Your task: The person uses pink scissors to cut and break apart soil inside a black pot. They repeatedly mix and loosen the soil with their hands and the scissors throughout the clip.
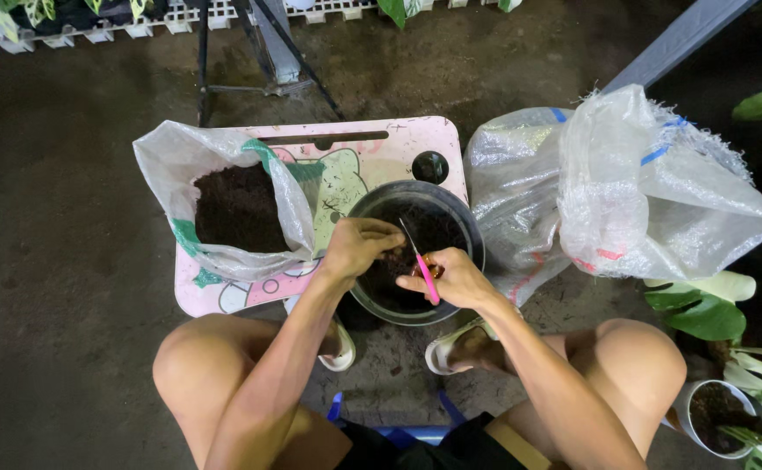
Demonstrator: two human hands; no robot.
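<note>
A round black pot (463,218) holding dark soil sits at the near edge of a small pink lap table (363,139). My left hand (359,246) is bunched over the soil inside the pot, its fingers pinched on something I cannot make out. My right hand (455,277) grips pink-handled scissors (422,263), whose blades point up and left toward the left hand's fingertips. Both hands hover over the pot's near half.
An open woven sack of dark soil (237,209) stands on the table's left. Two closed translucent sacks (651,191) lie to the right. A potted leafy plant (720,392) is at lower right, a metal stand (268,61) behind the table, plant trays (93,26) along the top.
</note>
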